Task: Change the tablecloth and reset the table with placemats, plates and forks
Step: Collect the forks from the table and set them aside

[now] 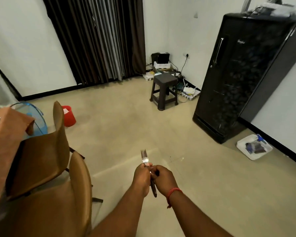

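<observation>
Both hands, left hand (141, 178) and right hand (163, 179), grip the forks (144, 158). You have clothed the worktop (5, 134); fork placement remains; plates are out of view.

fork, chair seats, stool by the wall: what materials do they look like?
Fork: metal head, likely polished steel, going by the bright glint on the tines; the handle is dark, material unclear.
Chairs: tan upholstery, probably faux leather, smooth with a soft sheen on the backrest edges.
Stool: dark matte moulded plastic, judging by its one-piece look with ribbed legs.
</observation>
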Demonstrator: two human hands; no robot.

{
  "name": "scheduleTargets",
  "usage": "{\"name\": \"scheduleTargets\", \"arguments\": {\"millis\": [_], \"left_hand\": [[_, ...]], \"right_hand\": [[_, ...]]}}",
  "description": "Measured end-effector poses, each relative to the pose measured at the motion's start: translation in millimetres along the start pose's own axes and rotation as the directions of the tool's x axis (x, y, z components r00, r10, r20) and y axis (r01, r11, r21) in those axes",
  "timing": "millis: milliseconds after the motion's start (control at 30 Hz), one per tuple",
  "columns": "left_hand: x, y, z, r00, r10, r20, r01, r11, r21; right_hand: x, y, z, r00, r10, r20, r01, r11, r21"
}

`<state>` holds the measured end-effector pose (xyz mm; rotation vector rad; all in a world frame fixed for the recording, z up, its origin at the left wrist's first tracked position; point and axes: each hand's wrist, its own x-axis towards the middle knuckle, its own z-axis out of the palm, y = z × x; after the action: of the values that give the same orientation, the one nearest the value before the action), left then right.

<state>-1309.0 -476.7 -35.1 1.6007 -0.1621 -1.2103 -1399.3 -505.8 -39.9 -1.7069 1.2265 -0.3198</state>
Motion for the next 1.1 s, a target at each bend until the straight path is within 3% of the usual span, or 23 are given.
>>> {"name": "scheduleTargets", "arguments": {"millis": [200,567,800,900,1100], "left_hand": [[102.2,37.5,41.7,1.0,-0.023,-0.005,0.023,1.0,-0.013],[306.9,200.0,76.1,0.998,-0.023,0.058,0.028,0.997,-0.073],[435.8,286.0,54.0,0.999,0.019,-0.029,-0.021,0.997,-0.07],[485.3,334.8,35.3,0.992,0.015,-0.121,-0.027,0.996,-0.09],[552.6,412.0,-17.1,0.954,0.006,-0.299,-0.095,0.954,-0.284]], "right_hand": [[106.9,1.8,-25.6,1.0,0.002,0.018,-0.002,1.0,-0.006],[360.9,-81.0,-68.6,0.997,-0.001,0.076,0.002,1.0,-0.01],[523.6,-137.4,-57.1,0.971,-0.084,0.225,0.082,0.996,0.019],[600.6,-173.8,-42.5,0.924,-0.119,0.364,0.135,0.991,-0.019],[724.4,-262.0,-4.7,0.865,-0.212,0.456,0.26,0.965,-0.045]]}}
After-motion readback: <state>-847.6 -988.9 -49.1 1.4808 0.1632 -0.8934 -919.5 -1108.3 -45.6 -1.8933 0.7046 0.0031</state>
